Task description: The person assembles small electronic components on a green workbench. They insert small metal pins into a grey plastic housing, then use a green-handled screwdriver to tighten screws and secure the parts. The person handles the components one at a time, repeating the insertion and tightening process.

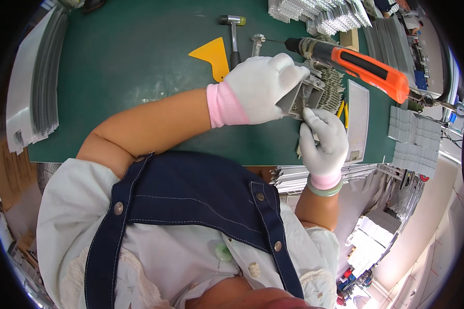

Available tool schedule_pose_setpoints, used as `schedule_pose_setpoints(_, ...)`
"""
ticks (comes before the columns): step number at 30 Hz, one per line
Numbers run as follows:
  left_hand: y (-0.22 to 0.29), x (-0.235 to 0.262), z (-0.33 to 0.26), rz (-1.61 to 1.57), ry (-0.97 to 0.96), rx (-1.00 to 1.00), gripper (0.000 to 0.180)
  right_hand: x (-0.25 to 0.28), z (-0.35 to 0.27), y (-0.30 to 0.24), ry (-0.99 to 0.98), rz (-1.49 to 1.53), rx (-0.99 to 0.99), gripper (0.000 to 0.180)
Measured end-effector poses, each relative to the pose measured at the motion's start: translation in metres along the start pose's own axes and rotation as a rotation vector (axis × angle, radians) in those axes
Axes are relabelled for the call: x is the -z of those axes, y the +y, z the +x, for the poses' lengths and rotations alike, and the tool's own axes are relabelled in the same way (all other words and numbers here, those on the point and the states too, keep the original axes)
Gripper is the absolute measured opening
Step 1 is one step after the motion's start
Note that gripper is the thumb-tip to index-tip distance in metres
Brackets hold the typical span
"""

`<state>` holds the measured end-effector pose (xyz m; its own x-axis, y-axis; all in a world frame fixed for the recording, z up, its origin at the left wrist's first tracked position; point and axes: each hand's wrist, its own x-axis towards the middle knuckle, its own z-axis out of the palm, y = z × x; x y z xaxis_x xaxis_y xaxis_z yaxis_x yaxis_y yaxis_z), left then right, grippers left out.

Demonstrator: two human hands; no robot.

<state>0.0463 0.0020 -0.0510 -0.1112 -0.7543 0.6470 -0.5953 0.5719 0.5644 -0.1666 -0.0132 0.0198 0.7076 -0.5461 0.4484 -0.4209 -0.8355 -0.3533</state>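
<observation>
My left hand (263, 87), in a white knit glove with a pink cuff, grips a small grey box-shaped metal piece (291, 100) with an open end. My right hand (325, 144), gloved the same way, has its thumb and forefinger pinched together at the near edge of that piece. Whatever lies between those fingertips is too small to make out. Just beyond the piece hangs an orange and black electric screwdriver (368, 67), its tip pointing left. Behind it lies a heap of small metal parts (333, 85).
On the green table (139, 62) lie a mallet (235, 44), a yellow scraper (217, 55), a small metal fitting (257, 46), and a tool with yellow handles (346, 114) beside a pale mesh panel (358, 118). Stacked metal panels (41, 77) stand left; silvery strips (319, 13) lie far back.
</observation>
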Motion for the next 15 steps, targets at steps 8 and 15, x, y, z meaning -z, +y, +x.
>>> schedule_pose_setpoints(8,0.026,0.022,0.016,-0.156,0.037,-0.035,0.080,0.000,-0.014,-0.012,0.349,0.142,-0.149,0.027)
schedule_pose_setpoints(15,0.037,0.020,0.016,-0.202,0.042,-0.031,0.077,0.023,0.012,-0.012,0.263,0.158,-0.118,0.029)
